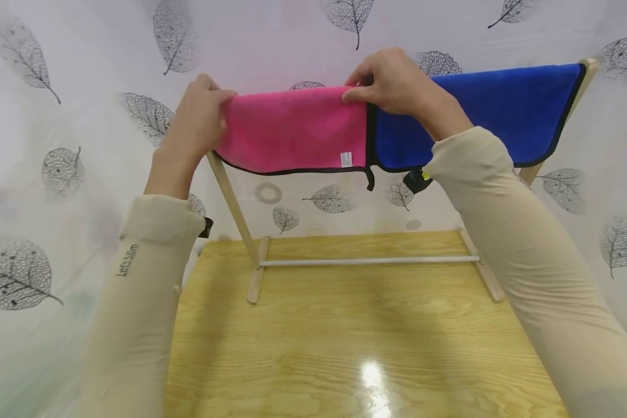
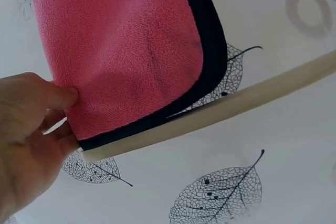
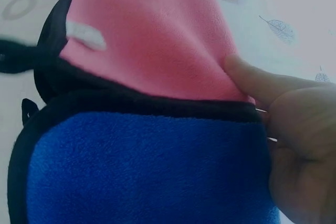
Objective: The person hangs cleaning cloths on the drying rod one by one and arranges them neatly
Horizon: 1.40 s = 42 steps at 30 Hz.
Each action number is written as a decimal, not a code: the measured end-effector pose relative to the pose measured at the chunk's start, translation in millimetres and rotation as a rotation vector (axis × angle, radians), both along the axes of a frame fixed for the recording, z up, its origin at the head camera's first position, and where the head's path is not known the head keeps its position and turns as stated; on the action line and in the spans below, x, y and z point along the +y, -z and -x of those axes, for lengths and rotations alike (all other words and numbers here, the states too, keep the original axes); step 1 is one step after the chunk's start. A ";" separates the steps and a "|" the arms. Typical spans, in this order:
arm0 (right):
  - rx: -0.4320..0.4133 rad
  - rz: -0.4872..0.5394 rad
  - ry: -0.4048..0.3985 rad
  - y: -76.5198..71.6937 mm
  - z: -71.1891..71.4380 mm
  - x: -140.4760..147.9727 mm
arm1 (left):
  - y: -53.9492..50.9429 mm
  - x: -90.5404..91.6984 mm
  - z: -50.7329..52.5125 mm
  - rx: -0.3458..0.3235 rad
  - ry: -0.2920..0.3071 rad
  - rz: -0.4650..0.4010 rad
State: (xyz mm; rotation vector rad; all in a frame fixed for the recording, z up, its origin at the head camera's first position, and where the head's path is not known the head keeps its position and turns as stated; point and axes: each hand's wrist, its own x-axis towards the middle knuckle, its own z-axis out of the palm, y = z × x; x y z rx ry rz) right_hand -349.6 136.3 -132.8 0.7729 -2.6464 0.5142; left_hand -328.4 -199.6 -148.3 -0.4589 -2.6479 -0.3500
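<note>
A pink towel (image 1: 292,130) with black edging hangs folded over the top of a wooden rack, its small white label (image 1: 346,159) low on the right. My left hand (image 1: 195,119) pinches its upper left corner beside the rack's post; in the left wrist view the thumb lies on the pink fleece. At the upper right corner, my right hand (image 1: 392,81) pinches the pink towel between thumb and fingers. Right beside it hangs a blue towel (image 1: 507,110), also black-edged; their edges meet in the right wrist view (image 3: 157,166). The top bar is hidden under the cloth.
The rack's left post (image 1: 235,209) and feet stand on a wood-grain table (image 1: 345,325), joined by a white lower rod (image 1: 368,261). Behind hangs a pale curtain (image 1: 99,46) printed with leaves. A black loop (image 1: 370,180) dangles between the towels.
</note>
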 end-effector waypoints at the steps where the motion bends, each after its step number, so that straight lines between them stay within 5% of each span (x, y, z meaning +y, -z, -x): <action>1: -0.001 0.006 0.004 0.2 -0.1 0.1 | 0.1 -0.7 0.2 0.022 0.008 -0.016; 21: 0.039 0.016 0.000 -0.9 1.8 -0.4 | 2.5 -8.4 0.2 0.157 0.011 -0.098; 42: -0.015 -0.011 0.066 -2.9 2.6 -4.4 | 7.6 -7.8 -1.2 0.182 0.013 -0.125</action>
